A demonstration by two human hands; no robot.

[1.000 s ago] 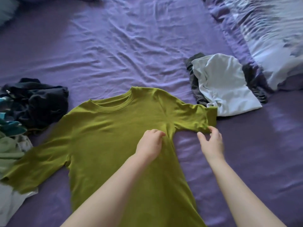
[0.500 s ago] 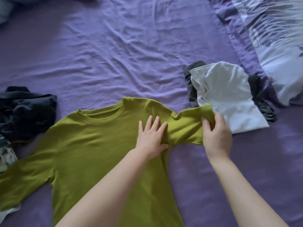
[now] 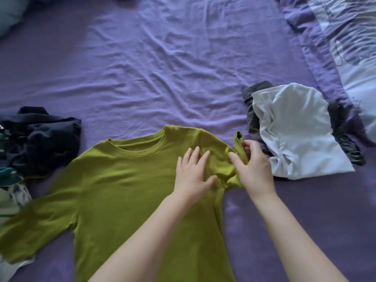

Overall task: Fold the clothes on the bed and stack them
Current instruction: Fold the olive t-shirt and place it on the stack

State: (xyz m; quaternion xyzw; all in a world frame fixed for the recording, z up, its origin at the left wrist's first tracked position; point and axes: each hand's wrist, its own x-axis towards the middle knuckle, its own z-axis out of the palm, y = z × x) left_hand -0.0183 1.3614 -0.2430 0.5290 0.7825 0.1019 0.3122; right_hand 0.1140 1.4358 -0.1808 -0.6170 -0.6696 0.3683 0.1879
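An olive-green T-shirt lies front up on the purple bed sheet, collar toward the far side. My left hand presses flat with spread fingers on the shirt near its right shoulder. My right hand pinches the shirt's right sleeve and holds it lifted and turned in toward the body. The left sleeve lies spread out flat.
A folded white garment rests on dark clothes to the right. A dark navy heap and crumpled green and white clothes lie at the left edge. A patterned duvet covers the far right.
My left hand went from curled to flat on the shirt. My right hand took the right sleeve's end and drew it inward and up. The view shifted slightly.
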